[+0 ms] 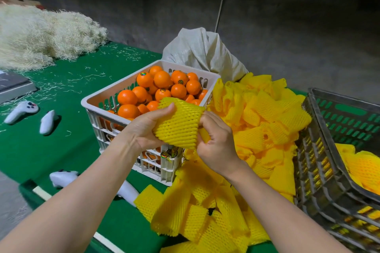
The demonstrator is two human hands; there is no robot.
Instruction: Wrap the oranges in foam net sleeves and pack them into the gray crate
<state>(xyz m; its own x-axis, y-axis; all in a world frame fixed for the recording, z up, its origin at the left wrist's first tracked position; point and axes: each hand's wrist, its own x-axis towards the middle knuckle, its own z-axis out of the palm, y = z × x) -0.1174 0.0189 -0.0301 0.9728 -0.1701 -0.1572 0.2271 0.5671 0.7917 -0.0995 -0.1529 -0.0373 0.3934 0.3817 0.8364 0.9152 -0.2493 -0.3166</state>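
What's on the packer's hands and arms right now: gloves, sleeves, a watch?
Nothing that shows. The left hand and right hand are bare, with no gloves and no rings visible. The left forearm and right forearm are uncovered to the frame's bottom edge: no sleeves, watch or wristbands.

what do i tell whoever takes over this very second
Left hand and right hand both grip one sleeve above the white crate; no orange shows inside it.
Bare oranges fill the white crate; spare sleeves are piled right of it; gray crate far right.
Done: a few sleeved pieces lie in the gray crate.
Left: nearly all the oranges.
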